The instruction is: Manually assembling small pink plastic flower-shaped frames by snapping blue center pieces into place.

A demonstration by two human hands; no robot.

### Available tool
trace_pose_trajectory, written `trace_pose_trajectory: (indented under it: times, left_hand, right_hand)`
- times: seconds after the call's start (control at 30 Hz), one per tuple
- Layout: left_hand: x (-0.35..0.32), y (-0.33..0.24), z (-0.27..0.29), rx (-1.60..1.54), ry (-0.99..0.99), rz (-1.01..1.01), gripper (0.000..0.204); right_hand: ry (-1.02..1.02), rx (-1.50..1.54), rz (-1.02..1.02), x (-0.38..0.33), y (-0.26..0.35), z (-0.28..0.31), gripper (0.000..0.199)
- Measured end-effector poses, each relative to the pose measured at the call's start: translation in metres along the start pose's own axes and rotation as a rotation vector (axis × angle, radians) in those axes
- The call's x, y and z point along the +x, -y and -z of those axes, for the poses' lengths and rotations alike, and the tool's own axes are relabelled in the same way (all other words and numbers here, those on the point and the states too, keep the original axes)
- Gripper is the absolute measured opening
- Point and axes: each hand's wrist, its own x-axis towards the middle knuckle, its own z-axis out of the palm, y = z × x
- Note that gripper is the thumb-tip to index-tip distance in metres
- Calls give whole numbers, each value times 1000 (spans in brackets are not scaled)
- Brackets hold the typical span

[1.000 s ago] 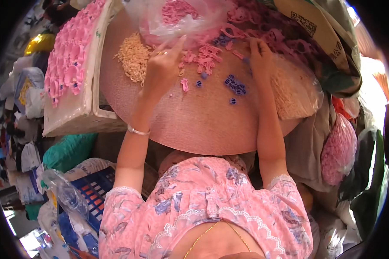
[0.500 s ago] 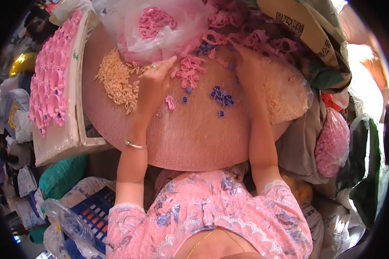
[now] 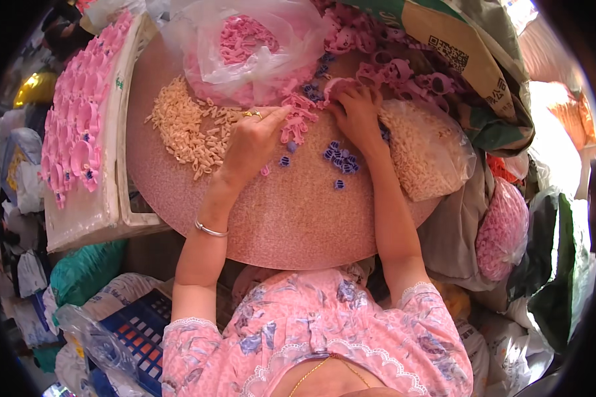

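Bright light floods in to the right of this round pinkish-brown table (image 3: 298,225), blue gridded plastic crate (image 3: 138,329) lower left.

Two hands (image 3: 255,135) over one round table (image 3: 298,225); on it, two see-through bags (image 3: 430,149), one beige heap (image 3: 179,126); left of it, one white box (image 3: 89,221).

The right grip (image 3: 359,114) holds a pink band (image 3: 336,87).

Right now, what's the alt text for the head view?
A person's left hand is at a cluster of small pink pieces, the right hand at a curved pink piece, above a round table. Nearby lie a cream pile, small blue pieces and a pink-filled translucent bag.
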Motion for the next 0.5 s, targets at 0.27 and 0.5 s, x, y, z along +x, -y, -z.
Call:
trace_pose_trajectory:
  times: [0.27,0.5]
  left_hand:
    - [1,-5,-1,-112,-28,109,32]
    - [0,-11,-16,-802,-8,312,55]
  right_hand:
    - [-324,268,-152,9,18,20,12]
    - [21,1339,-355,-1,84,42,15]
